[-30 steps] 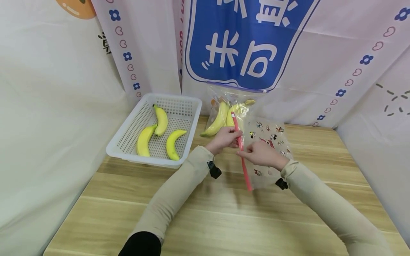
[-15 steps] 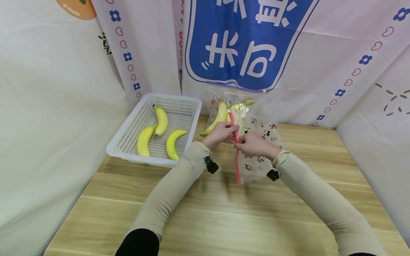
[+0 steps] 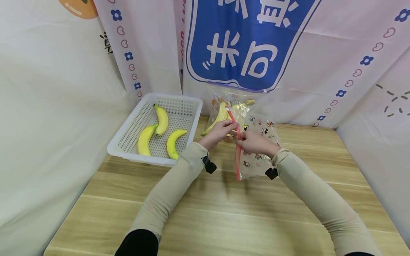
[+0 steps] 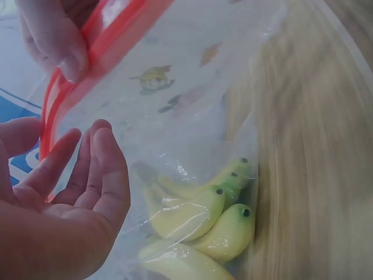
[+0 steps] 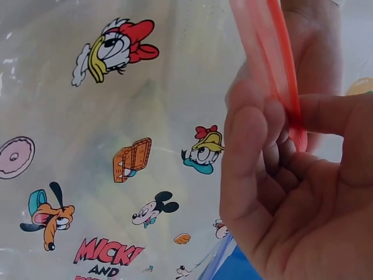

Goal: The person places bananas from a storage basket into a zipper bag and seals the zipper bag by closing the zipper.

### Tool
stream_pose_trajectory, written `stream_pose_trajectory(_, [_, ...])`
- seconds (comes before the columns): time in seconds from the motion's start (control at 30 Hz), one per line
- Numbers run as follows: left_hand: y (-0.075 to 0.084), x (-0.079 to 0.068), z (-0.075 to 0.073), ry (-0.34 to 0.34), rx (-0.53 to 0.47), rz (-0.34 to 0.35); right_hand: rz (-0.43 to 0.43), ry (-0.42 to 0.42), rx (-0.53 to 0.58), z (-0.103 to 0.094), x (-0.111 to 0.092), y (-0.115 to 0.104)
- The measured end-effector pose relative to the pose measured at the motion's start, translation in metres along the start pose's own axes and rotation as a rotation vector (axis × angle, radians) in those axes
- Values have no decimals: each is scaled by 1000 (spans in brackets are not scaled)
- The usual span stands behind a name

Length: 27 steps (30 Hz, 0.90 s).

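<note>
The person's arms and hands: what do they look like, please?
The left hand and right hand wear no gloves. The left sleeve and right sleeve are beige, wrinkled and gathered near the hands. A small, boxy black device sits near each hand. Black cloth shows beyond both sleeves, only a sliver on the right.

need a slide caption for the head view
Left hand and right hand hold the red zip of a printed bag, with three bananas in a basket and more in a clear bag.
</note>
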<state>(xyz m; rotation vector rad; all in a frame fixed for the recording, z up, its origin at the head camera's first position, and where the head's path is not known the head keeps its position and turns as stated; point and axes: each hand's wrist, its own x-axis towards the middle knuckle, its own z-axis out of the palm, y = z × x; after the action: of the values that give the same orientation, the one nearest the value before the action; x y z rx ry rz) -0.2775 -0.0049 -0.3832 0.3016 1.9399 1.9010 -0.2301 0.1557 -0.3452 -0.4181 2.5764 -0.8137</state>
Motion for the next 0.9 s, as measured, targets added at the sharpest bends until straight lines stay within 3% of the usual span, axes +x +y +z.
stream_pose_trajectory(0.23, [-6, -1, -2, -44, -15, 48, -38, -47, 117, -3, 3, 4])
stream_pose_trajectory(0.43, [-9, -1, -4, -89, -39, 79, -111, -105, 133, -5, 7, 7])
stream_pose_trajectory(0.6, [-9, 0, -4, -117, -8, 69, -105, -129, 145, -7, 8, 8])
stream_pose_trajectory(0.9, [-11, 1, -4, -97, 5, 70, -149, -126, 124, -6, 12, 14])
